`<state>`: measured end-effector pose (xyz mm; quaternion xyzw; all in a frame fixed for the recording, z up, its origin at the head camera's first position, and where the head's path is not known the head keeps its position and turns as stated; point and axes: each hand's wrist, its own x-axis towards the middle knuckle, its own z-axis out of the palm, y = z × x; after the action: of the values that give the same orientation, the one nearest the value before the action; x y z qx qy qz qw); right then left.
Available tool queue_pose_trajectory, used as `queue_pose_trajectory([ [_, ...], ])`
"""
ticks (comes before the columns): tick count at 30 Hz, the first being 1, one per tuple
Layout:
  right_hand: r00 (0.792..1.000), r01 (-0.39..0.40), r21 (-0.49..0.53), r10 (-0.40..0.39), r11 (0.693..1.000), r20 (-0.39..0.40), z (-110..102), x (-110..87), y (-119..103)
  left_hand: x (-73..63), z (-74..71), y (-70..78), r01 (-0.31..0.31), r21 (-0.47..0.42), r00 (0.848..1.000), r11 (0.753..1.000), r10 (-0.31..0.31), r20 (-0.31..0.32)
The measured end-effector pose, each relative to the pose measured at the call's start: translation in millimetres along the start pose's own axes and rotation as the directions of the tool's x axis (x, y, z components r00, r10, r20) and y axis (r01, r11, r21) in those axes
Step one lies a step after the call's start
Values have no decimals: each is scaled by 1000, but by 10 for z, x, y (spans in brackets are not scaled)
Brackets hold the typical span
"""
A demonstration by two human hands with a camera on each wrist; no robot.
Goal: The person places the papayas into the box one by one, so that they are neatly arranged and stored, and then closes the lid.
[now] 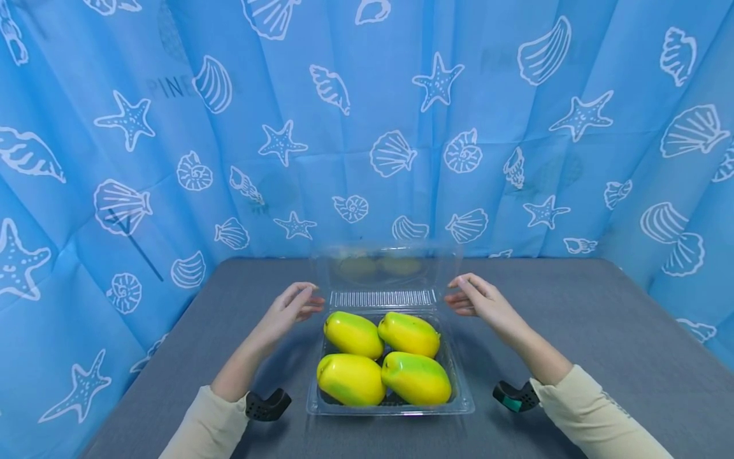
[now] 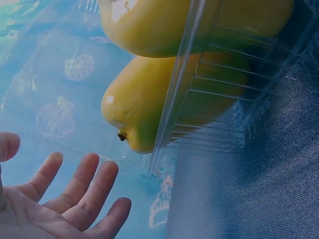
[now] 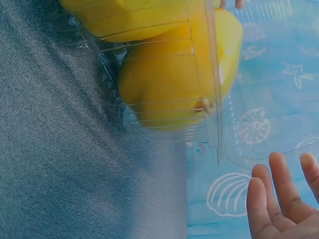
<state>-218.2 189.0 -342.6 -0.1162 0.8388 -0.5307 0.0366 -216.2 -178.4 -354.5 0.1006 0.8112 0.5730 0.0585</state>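
Observation:
A clear plastic clamshell box (image 1: 392, 411) holds several yellow-green mangoes (image 1: 351, 380) in two rows. Its see-through lid (image 1: 383, 298) stands raised at the back, with faint reflections of the fruit in it. My left hand (image 1: 294, 304) is at the left of the lid's hinge side, fingers loosely bent and apart from the plastic. On the opposite side my right hand (image 1: 476, 298) mirrors it, palm inward and holding nothing. The left wrist view shows spread fingers (image 2: 82, 191) below a mango (image 2: 134, 102); in the right wrist view the fingers (image 3: 284, 184) are likewise apart from the box.
The box sits on a grey cloth-covered table (image 1: 573, 306). Behind and at both sides hangs a blue curtain (image 1: 367, 115) with white shells and starfish. Black wrist devices (image 1: 268, 405) are at both sleeve cuffs.

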Motion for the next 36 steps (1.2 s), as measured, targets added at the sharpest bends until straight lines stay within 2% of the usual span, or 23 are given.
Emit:
queue_pose_trajectory([
  [9, 999, -30, -34, 31, 999, 32, -25, -1, -23, -34, -13, 29, 14, 13, 1000, 1000, -15, 27],
  [18, 996, -57, -63, 61, 996, 68, -46, -23, -54, -49, -11, 68, 45, 41, 999, 998, -45, 15],
  [36, 991, -72, -96, 82, 993, 104, -55, -85, -65, -89, 3, 93, 45, 111, 999, 993, -45, 1],
])
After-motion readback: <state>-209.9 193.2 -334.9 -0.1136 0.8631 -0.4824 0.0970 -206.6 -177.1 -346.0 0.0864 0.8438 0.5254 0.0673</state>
